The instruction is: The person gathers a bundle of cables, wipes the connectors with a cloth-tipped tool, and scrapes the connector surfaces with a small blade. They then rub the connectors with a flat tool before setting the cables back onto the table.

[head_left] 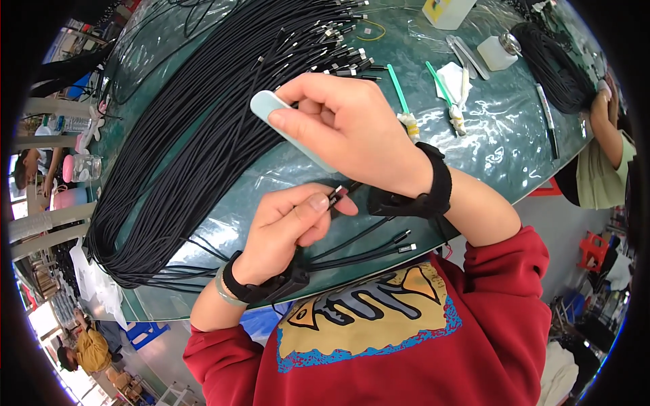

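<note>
Between the thumb and fingers of my right hand (345, 118) is a pale blue flat strip with a rounded end, like a nail file (265, 105). It slants down toward my left hand (288, 216), which pinches the plug end of a black USB cable (334, 197). The strip's lower end is partly hidden behind my right hand. A large bundle of black cables (169, 145) curves across the left of the table, metal plugs at its far end. A few loose cable ends with plugs (406, 247) lie near the table's front edge.
Two green-handled sticks with wrapped tips (401, 91) lie beyond my right hand, with tweezers (470, 57) and a small pump bottle (500, 51) farther back. A pen (547, 122) and coiled black cable (552, 68) lie at right, near another person's arm (606, 125).
</note>
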Motion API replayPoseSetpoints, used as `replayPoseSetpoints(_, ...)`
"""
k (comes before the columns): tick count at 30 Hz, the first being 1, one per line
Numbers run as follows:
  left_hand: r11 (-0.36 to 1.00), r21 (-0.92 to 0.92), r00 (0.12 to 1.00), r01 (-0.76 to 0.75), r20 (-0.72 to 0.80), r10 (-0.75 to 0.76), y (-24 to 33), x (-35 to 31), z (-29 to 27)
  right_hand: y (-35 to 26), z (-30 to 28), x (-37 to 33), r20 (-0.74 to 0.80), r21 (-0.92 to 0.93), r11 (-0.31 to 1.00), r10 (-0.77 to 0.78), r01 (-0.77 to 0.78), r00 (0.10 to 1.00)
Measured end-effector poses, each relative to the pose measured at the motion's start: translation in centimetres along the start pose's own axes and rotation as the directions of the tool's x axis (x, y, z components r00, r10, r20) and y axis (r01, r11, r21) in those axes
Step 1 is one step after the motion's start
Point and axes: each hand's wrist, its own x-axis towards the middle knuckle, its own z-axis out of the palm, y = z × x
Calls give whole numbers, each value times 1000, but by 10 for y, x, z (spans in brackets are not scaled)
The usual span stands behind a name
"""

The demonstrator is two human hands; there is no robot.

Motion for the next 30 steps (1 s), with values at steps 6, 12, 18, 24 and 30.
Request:
replayPoseSetpoints(6, 962, -273, 997, 15, -69, -35, 1, 0, -6, 0, -20, -22, 43, 200, 965, 162, -168, 986)
replayPoseSetpoints(12, 982, 134, 936, -135, -308, 171, 2, -5, 5, 0, -21, -46, 19, 196, 974, 113, -114, 993)
replayPoseSetpoints(18, 974, 160, 934, -159, -295, 201, 0, -7, 8, 0, -12, -45, 70, -9, 997, -77, 78, 995)
replayPoseSetpoints(24, 951, 264, 937, -160, -261, 230, -3, -7, 13, 1, 5, -13, -21, -60, 993, -106, 104, 994)
replayPoseSetpoints(30, 976, 205, 947, -73, -292, 132, 3, -8, 11, 2, -5, -18, -79, 88, 994, -56, 63, 995)
